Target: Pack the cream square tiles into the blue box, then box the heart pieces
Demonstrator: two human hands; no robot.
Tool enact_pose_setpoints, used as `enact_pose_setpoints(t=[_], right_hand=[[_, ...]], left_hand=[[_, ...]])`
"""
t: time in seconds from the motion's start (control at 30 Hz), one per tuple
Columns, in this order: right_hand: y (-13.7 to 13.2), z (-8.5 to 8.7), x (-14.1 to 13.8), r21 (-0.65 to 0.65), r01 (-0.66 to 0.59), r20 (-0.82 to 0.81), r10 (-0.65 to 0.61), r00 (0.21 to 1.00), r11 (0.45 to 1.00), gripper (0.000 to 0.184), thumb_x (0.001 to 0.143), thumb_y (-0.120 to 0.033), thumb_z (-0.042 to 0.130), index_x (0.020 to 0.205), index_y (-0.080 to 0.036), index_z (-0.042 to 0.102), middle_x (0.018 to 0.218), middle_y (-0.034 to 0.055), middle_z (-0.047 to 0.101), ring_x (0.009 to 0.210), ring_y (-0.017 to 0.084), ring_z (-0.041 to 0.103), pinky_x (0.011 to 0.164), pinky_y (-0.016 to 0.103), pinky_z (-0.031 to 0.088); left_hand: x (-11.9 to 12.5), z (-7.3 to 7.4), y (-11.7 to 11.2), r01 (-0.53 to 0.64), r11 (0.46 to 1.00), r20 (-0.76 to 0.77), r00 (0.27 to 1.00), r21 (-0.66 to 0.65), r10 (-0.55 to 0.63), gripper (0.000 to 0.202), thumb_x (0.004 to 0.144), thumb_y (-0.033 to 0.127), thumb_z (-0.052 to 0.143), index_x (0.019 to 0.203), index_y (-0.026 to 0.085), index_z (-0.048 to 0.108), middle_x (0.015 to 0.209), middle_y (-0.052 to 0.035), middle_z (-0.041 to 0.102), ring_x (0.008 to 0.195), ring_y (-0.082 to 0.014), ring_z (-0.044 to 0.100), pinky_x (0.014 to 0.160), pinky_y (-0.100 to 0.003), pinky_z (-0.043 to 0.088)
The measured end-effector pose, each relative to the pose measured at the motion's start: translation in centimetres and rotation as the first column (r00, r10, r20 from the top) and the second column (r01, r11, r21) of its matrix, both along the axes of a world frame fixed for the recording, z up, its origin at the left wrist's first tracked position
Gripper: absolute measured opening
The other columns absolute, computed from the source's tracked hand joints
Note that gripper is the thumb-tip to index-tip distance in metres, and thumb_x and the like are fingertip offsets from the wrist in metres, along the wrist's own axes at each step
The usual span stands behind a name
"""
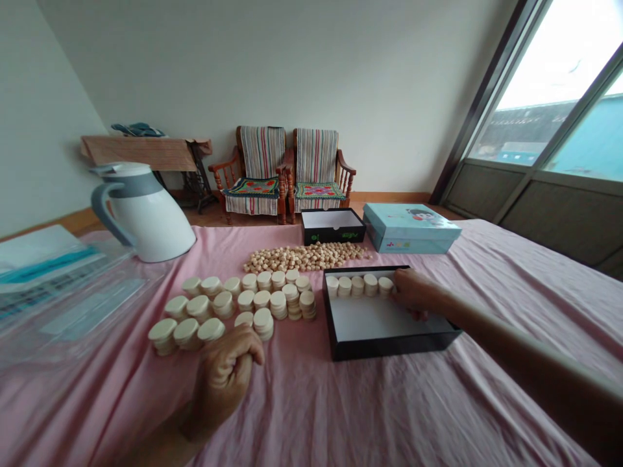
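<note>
My right hand (413,293) reaches into the far right corner of a shallow black box (389,346) with a white inside. Its fingers are closed beside the last of a row of pale round wooden disc stacks (370,285) along the box's far wall; what they hold, if anything, is hidden. Curled into a loose fist, my left hand (226,370) rests over the pink cloth, with nothing visible in it. Just beyond it stand a stack of discs (263,323) and several more stacks (222,303) in uneven rows to the left of the box.
Behind the stacks lies a heap of small wooden pieces (302,257). A second black box (333,233) and a light blue box (413,227) stand at the back. On the left are a white jug (158,220) and clear plastic packaging (87,305). Pink cloth (525,279) covers the surface.
</note>
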State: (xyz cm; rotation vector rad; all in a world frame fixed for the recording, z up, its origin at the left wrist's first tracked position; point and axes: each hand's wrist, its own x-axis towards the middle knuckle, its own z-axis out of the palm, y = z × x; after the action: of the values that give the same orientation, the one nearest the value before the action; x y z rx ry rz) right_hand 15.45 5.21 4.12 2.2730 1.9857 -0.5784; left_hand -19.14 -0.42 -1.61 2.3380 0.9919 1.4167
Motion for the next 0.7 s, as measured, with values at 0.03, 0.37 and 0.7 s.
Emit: enact_pose_setpoints(t=[0.03,0.37,0.7], right_hand=[[0.1,-0.2,-0.1,-0.007,0.001,0.000,-0.001,1.000,1.000,0.022,0.080,-0.022,0.055,0.068,-0.008,0.067,0.050,0.0122,0.065,0.045,0.020,0.064,0.045,0.024,0.048],[1.3,-1.7,-0.2,-0.063,0.006,-0.073,-0.011,0.997,0.998,0.026,0.082,-0.013,0.045,0.064,-0.009,0.064,0.069,0.0162,0.072,0.048,0.017,0.065,0.041,0.021,0.047],[-0.4,-0.8,1.1,0.029,-0.125,-0.178,0.128,0.976,0.992,0.022,0.081,-0.019,0.045,0.074,-0.011,0.064,0.059,0.0063,0.067,0.040,0.012,0.060,0.034,0.015,0.034]], left_hand=[[0.0,0.0,0.0,0.001,1.000,0.000,1.000,0.000,-0.001,0.031,0.081,-0.001,0.038,0.059,0.017,0.049,0.056,0.0019,0.049,0.055,-0.0104,0.050,0.054,-0.024,0.038],[0.3,-0.3,0.1,0.004,1.000,-0.016,1.000,-0.004,-0.004,0.031,0.080,-0.002,0.038,0.058,0.017,0.050,0.056,0.0015,0.049,0.054,-0.0106,0.049,0.054,-0.024,0.037],[0.5,-0.1,0.1,-0.001,1.000,-0.044,0.999,0.023,0.002,0.032,0.080,0.000,0.037,0.057,0.017,0.050,0.054,0.0014,0.049,0.053,-0.0104,0.049,0.052,-0.023,0.037]])
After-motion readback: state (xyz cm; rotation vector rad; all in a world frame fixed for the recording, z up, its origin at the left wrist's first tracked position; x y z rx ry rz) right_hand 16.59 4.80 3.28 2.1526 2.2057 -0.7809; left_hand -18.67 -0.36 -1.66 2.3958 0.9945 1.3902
